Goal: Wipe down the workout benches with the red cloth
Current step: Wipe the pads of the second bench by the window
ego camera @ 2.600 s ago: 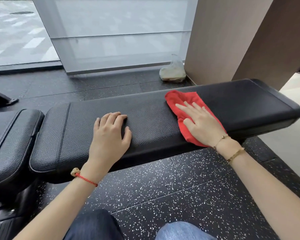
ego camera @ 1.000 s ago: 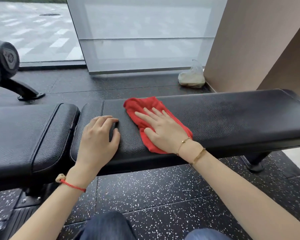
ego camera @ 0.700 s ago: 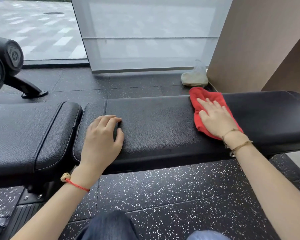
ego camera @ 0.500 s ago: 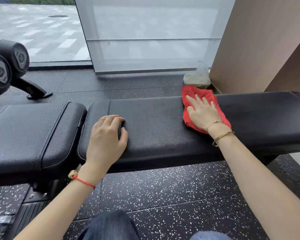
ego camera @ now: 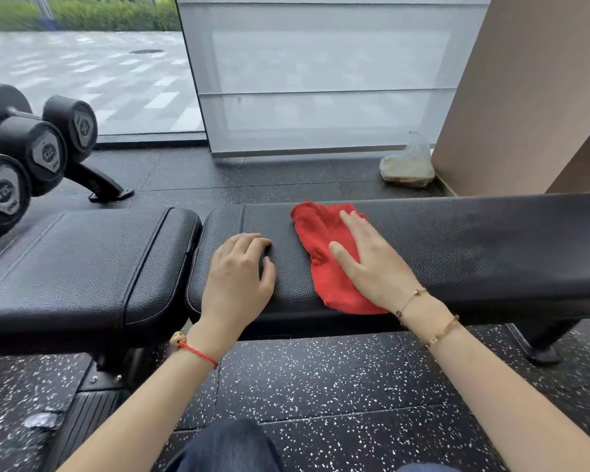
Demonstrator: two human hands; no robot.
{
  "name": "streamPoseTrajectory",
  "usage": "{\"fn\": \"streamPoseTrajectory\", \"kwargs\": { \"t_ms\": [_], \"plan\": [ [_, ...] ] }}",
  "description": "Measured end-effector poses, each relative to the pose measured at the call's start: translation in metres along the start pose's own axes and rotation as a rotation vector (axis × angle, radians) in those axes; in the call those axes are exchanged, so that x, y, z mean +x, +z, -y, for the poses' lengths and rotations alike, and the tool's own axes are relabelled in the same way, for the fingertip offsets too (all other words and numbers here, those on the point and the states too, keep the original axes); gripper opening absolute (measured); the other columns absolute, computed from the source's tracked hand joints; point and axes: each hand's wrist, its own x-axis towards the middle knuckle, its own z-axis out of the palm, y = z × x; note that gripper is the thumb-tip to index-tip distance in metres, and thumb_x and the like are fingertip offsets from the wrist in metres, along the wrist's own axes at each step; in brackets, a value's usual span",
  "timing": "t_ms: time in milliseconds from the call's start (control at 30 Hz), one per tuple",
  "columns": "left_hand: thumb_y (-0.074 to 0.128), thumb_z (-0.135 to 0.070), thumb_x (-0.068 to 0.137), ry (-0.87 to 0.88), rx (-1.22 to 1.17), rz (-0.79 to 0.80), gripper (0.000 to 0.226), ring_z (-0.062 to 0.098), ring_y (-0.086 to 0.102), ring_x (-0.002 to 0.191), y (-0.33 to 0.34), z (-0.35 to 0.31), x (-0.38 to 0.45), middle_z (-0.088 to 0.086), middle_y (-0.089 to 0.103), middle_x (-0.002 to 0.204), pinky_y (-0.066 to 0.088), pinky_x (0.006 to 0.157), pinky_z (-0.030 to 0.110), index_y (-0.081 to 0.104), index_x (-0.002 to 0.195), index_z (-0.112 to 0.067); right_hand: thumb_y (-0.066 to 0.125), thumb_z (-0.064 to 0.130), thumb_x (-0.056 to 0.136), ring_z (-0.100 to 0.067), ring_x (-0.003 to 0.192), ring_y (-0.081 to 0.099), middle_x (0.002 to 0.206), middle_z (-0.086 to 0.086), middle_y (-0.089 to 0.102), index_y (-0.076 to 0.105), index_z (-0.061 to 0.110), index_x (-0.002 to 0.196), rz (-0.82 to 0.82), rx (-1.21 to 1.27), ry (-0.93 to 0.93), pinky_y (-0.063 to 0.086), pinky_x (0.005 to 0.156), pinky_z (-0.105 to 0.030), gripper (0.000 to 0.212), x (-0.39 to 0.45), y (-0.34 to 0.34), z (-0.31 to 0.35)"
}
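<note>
Centre frame, on the long black bench pad [ego camera: 457,247] | right hand [ego camera: 372,264] flat, fingers straight, pressing the red cloth [ego camera: 324,257] | left hand [ego camera: 235,277] just left of it, fingertips bent, resting on the pad, holding nothing | dumbbells [ego camera: 31,151] upper left

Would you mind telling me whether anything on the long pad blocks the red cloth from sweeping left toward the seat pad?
Yes: the left hand rests on the long pad, directly left of the red cloth under the right hand.
</note>
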Motion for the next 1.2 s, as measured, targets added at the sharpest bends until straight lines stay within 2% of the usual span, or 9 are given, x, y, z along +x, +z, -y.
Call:
{"fn": "streamPoseTrajectory", "kwargs": {
  "t_ms": [133,267,400,500,567,700,900,1000,1200],
  "plan": [
    [0.057,-0.016,0.090,0.002,0.004,0.006,0.027,0.027,0.054,0.121,0.000,0.000,0.000,0.006,0.064,0.122,0.040,0.108,0.042,0.065,0.115,-0.010,0.038,0.062,0.091,-0.026,0.150,0.003,0.162,-0.011,0.007,0.013,0.007,0.153,0.037,-0.224,0.229,0.005,0.123,-0.038,0.086,0.007,-0.007,-0.011],
    [0.057,-0.016,0.090,0.003,0.009,0.011,0.027,0.027,0.054,0.121,-0.001,-0.001,0.000,0.006,0.064,0.122,0.040,0.108,0.042,0.066,0.115,-0.010,0.040,0.066,0.088,-0.029,0.149,0.005,0.161,-0.015,0.009,0.023,0.003,0.149,0.102,-0.179,0.277,0.006,0.122,-0.039,0.089,0.010,-0.002,-0.014],
    [0.057,-0.016,0.090,0.008,0.011,0.009,0.027,0.027,0.055,0.120,0.001,-0.001,0.000,0.006,0.064,0.121,0.041,0.107,0.043,0.066,0.114,-0.010,0.052,0.053,0.090,-0.029,0.142,0.026,0.150,-0.018,0.034,0.042,0.000,0.134,0.028,-0.126,0.186,0.019,0.119,-0.037,0.070,0.012,0.002,-0.013],
    [0.057,-0.015,0.090,0.010,0.007,0.005,0.025,0.026,0.056,0.118,0.001,0.000,0.000,0.006,0.065,0.120,0.042,0.106,0.043,0.066,0.112,-0.011,0.060,0.043,0.088,-0.031,0.115,0.050,0.116,-0.014,0.057,0.050,0.010,0.099,-0.040,-0.080,0.135,0.037,0.099,-0.037,0.037,0.012,0.004,-0.008],
    [0.057,-0.014,0.090,0.018,-0.003,0.000,0.023,0.025,0.056,0.116,0.000,-0.001,0.000,0.005,0.065,0.118,0.043,0.104,0.042,0.067,0.111,-0.011,0.064,0.039,0.086,-0.032,0.103,0.054,0.104,-0.012,0.060,0.045,0.015,0.091,-0.107,-0.052,0.106,0.040,0.087,-0.037,0.031,0.010,0.005,-0.003],
    [0.057,-0.012,0.090,0.030,-0.023,-0.006,0.022,0.025,0.058,0.114,-0.001,-0.002,0.000,0.003,0.066,0.115,0.045,0.101,0.043,0.067,0.110,-0.011,0.070,0.034,0.082,-0.034,0.090,0.061,0.092,-0.010,0.066,0.041,0.023,0.089,-0.206,0.025,0.066,0.038,0.071,-0.034,0.032,0.005,0.006,0.001],
    [0.059,-0.011,0.087,0.044,-0.022,-0.018,0.028,0.025,0.060,0.113,-0.004,-0.003,0.002,0.003,0.067,0.117,0.045,0.101,0.044,0.065,0.114,-0.011,0.076,0.028,0.077,-0.019,0.092,0.066,0.094,0.005,0.069,0.054,0.022,0.100,-0.224,0.205,0.022,0.046,0.082,-0.029,0.032,0.007,0.006,0.012],
    [0.059,-0.012,0.088,0.031,-0.045,-0.018,0.030,0.023,0.059,0.115,-0.004,0.000,0.003,0.002,0.066,0.119,0.045,0.103,0.043,0.065,0.117,-0.013,0.076,0.023,0.076,-0.013,0.085,0.065,0.087,0.009,0.067,0.054,0.021,0.098,-0.217,0.259,0.000,0.040,0.075,-0.018,0.031,0.012,0.010,0.018],
    [0.058,-0.012,0.089,0.014,-0.073,-0.006,0.033,0.023,0.059,0.118,-0.006,0.004,0.006,0.003,0.065,0.122,0.045,0.103,0.043,0.063,0.122,-0.011,0.075,0.022,0.078,-0.007,0.078,0.061,0.084,0.010,0.064,0.054,0.018,0.103,-0.181,0.292,-0.012,0.039,0.072,-0.014,0.033,0.023,0.014,0.026]
  ]
}}
